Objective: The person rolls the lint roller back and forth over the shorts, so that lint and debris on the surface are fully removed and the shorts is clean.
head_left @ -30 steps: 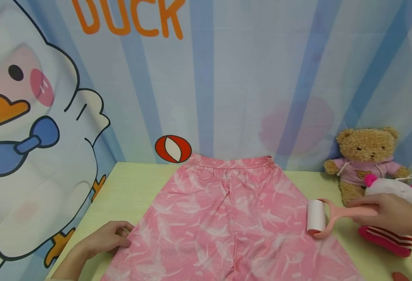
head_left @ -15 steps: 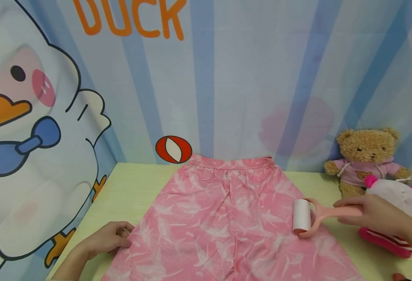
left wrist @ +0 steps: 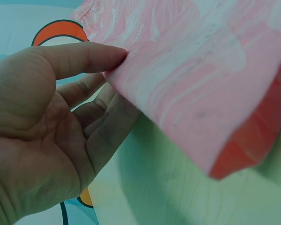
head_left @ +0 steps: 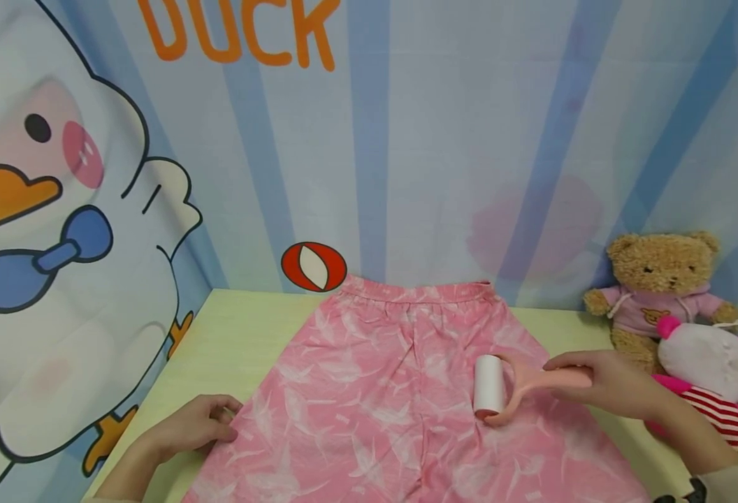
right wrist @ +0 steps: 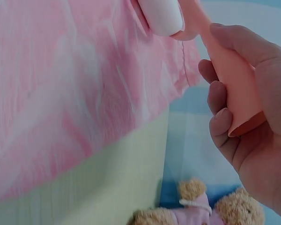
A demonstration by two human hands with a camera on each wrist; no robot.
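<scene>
Pink pants (head_left: pixel 356 377) with a white leaf-like print lie spread on the table, gathered waistband at the far side. My left hand (head_left: pixel 189 426) pinches their left edge; in the left wrist view the thumb (left wrist: pixel 91 57) lies on top of the cloth and fingers sit beneath. My right hand (head_left: pixel 614 384) grips the salmon-coloured handle of a lint roller (head_left: pixel 488 385). Its white roll overlaps the right leg of the pants in the head view. The right wrist view shows fingers curled round the handle (right wrist: pixel 234 79), with the roll at the cloth.
A brown teddy bear (head_left: pixel 661 279) in a pink hoodie sits at the table's back right. In front of it lies a white and pink plush toy (head_left: pixel 711 363) in stripes, close to my right forearm. A duck-printed curtain (head_left: pixel 432 140) hangs behind the pale yellow table (head_left: pixel 243 328).
My right hand has moved left with the lint roller, from the right edge of the pants towards their centre seam. More of the striped plush shows. My left hand stays at the edge.
</scene>
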